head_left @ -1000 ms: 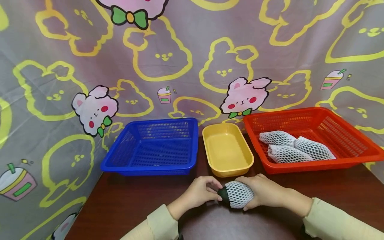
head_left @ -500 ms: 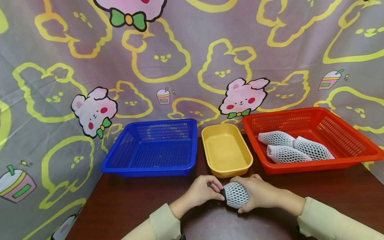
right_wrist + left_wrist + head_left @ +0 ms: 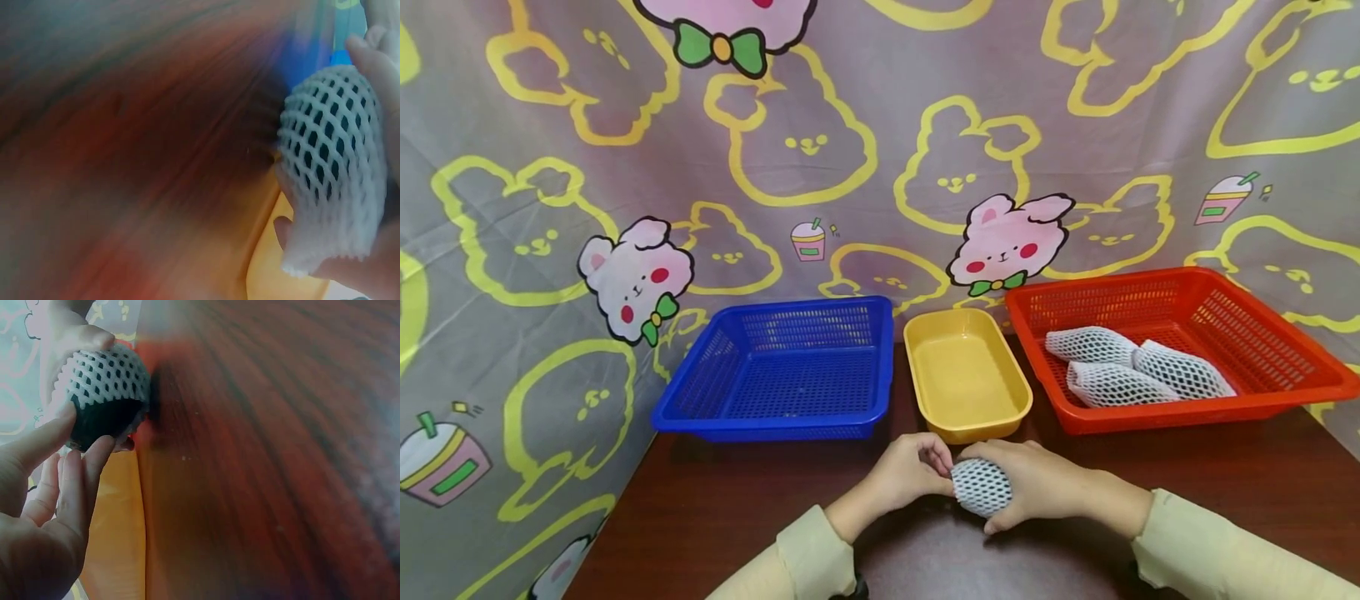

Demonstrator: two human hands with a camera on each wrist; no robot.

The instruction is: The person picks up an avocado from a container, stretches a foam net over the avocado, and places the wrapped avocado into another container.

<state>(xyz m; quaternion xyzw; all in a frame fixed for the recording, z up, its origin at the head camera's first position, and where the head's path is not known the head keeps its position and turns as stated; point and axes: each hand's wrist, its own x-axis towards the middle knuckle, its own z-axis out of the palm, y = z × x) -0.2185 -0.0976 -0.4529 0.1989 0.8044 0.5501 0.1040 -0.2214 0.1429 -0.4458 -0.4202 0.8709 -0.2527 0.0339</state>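
A dark green, avocado-like fruit (image 3: 97, 424) is partly covered by a white foam net sleeve (image 3: 982, 487). My right hand (image 3: 1043, 483) grips the sleeve and the fruit inside from the right, just above the table in front of the yellow tray. From the other side, my left hand (image 3: 904, 477) pinches the fruit's bare end between thumb and fingertips. In the right wrist view, the loose tail of the net (image 3: 331, 231) extends past the fruit. The bare end is hidden in the head view.
A blue basket (image 3: 772, 427) stands at the back left and a yellow tray (image 3: 973, 429) in the middle. The red basket (image 3: 1210, 408) on the right holds three white net-wrapped pieces (image 3: 1183, 371). A patterned curtain (image 3: 865, 150) hangs behind the dark wooden table (image 3: 700, 517).
The net sleeve has moved left over the fruit, and the dark end has gone from the head view. My right hand has shifted left toward my left hand.
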